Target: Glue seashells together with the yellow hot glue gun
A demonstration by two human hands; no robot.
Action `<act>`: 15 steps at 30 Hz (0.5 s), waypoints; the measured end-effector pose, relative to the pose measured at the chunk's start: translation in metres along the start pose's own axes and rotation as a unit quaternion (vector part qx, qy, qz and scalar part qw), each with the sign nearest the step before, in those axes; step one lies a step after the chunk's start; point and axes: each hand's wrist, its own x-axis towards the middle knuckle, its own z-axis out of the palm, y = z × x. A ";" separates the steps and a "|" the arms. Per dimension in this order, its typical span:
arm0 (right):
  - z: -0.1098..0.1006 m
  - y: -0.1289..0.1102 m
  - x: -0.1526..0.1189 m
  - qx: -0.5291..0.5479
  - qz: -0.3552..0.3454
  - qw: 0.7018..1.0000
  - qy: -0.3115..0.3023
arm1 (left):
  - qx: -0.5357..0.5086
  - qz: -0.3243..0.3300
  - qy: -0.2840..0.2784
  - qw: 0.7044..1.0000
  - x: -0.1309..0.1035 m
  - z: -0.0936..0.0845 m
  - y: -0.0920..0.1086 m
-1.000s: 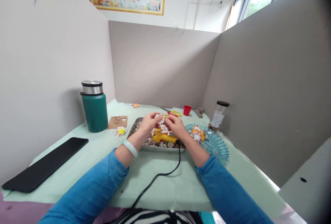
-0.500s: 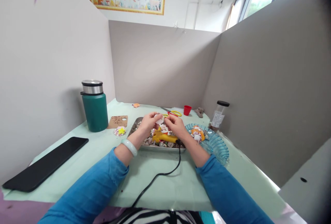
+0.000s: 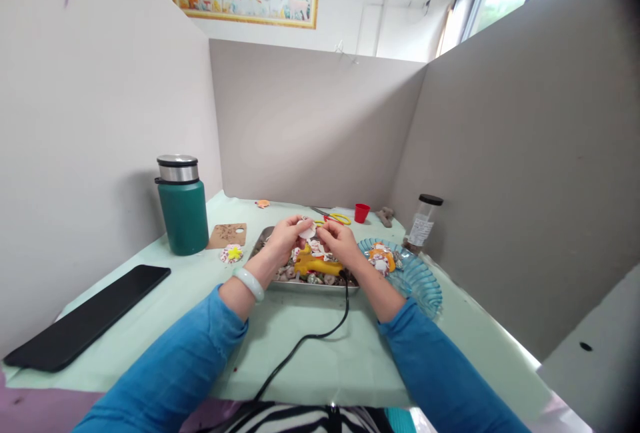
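My left hand [image 3: 286, 238] pinches a small white disc-like piece [image 3: 307, 229] between thumb and fingers. Close beside it, my right hand [image 3: 340, 241] has thumb and fingertips pressed together at the disc's right edge; whatever they hold is too small to make out. Both hands are above a metal tray [image 3: 295, 288] of shells and small decorated pieces. Lying across the tray is a yellow glue gun [image 3: 316, 263], its black cord [image 3: 306, 338] running toward me over the table.
Right of the tray is a blue glass plate [image 3: 425, 290] with decorated pieces. A clear jar [image 3: 421, 225], red cup [image 3: 362, 213] and yellow-handled scissors [image 3: 340, 218] stand or lie behind. On the left are a green bottle [image 3: 183, 216], brown card [image 3: 228, 236], flower piece [image 3: 231, 254] and black slab [image 3: 90, 316].
The white disc has tilted and turned slightly in my left hand. Both hands otherwise stay in nearly the same place above the tray.
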 end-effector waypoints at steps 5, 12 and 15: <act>0.000 0.001 0.001 0.009 -0.001 1.000 0.001 | 0.016 0.014 -0.003 1.000 -0.002 0.001 0.003; -0.001 -0.008 -0.002 0.040 0.014 0.999 -0.003 | 0.048 0.040 0.003 0.998 -0.002 0.001 0.004; -0.002 -0.010 -0.002 0.049 0.024 0.998 -0.015 | 0.060 0.046 0.015 0.997 -0.001 0.001 0.002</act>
